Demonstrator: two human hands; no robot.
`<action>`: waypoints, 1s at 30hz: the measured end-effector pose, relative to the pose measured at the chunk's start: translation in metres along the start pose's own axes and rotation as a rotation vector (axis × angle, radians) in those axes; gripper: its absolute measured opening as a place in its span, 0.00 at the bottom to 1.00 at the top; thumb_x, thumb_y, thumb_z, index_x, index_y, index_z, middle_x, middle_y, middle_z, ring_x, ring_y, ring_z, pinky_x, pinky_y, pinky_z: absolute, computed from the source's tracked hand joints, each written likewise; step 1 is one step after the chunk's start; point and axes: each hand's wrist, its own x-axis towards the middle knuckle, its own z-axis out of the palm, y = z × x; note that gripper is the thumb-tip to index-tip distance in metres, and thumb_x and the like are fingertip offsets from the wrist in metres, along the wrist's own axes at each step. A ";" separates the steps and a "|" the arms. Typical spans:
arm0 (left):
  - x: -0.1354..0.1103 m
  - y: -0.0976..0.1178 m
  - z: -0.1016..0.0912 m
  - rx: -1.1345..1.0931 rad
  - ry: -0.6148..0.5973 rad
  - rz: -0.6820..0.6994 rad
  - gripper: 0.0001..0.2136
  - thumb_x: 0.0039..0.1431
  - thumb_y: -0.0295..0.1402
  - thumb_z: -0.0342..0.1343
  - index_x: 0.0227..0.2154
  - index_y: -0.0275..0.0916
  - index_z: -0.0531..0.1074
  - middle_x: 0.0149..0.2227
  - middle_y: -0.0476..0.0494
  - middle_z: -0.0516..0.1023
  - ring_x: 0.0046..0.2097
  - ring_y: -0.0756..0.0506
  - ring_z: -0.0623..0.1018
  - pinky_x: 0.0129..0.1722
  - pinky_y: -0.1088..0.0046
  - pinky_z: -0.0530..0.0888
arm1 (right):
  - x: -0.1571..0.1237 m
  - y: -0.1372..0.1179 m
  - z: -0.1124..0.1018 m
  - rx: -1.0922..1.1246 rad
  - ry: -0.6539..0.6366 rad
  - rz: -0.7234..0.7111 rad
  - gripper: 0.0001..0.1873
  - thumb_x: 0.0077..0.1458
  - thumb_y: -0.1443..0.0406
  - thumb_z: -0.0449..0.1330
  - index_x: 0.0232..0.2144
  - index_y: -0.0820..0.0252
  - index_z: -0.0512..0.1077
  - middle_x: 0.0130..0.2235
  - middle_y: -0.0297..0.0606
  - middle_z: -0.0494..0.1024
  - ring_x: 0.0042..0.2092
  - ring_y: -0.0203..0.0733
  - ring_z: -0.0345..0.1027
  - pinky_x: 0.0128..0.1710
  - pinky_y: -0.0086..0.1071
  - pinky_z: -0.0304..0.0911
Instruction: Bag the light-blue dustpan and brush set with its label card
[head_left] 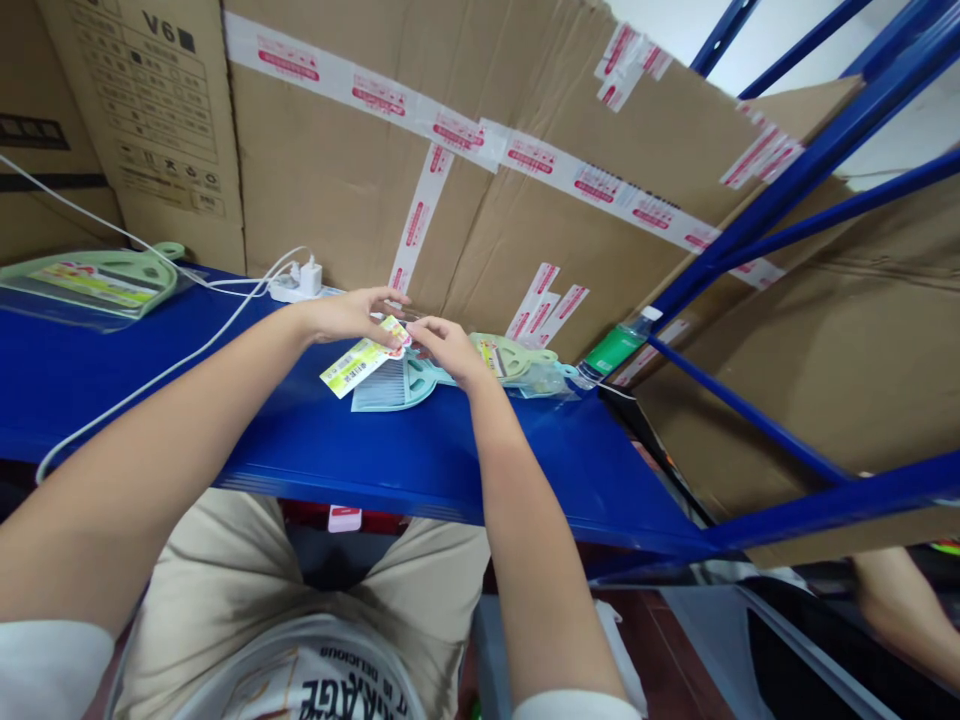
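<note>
A yellow-and-white printed card label (pixel 358 368) with a pink end slants over a light blue dustpan and brush set (pixel 396 388) on the blue shelf. My left hand (pixel 351 316) has its thumb against the label's upper part, with the index finger stretched out above. From the other side, my right hand (pixel 448 350) pinches the label's pink end, its fingers bent close to the left thumb. The set's handle runs to the right beneath my right wrist. Some clear plastic shows near the fingertips, but its outline is hard to make out.
Bagged green dustpan sets lie at the left (pixel 97 280) and right (pixel 514 358). A green-labelled bottle (pixel 616 348) leans by the blue frame. A power strip (pixel 300 285) trails white cables. Tall cardboard boxes (pixel 337 150) stand behind. Another person's arm (pixel 904 610) shows at lower right.
</note>
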 end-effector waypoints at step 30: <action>-0.010 0.024 0.045 0.423 0.283 0.060 0.36 0.57 0.27 0.55 0.69 0.38 0.52 0.56 0.32 0.78 0.55 0.36 0.79 0.51 0.63 0.74 | 0.014 0.009 0.012 0.330 0.282 -0.128 0.14 0.46 0.56 0.66 0.19 0.57 0.72 0.24 0.30 0.72 0.30 0.36 0.67 0.32 0.29 0.64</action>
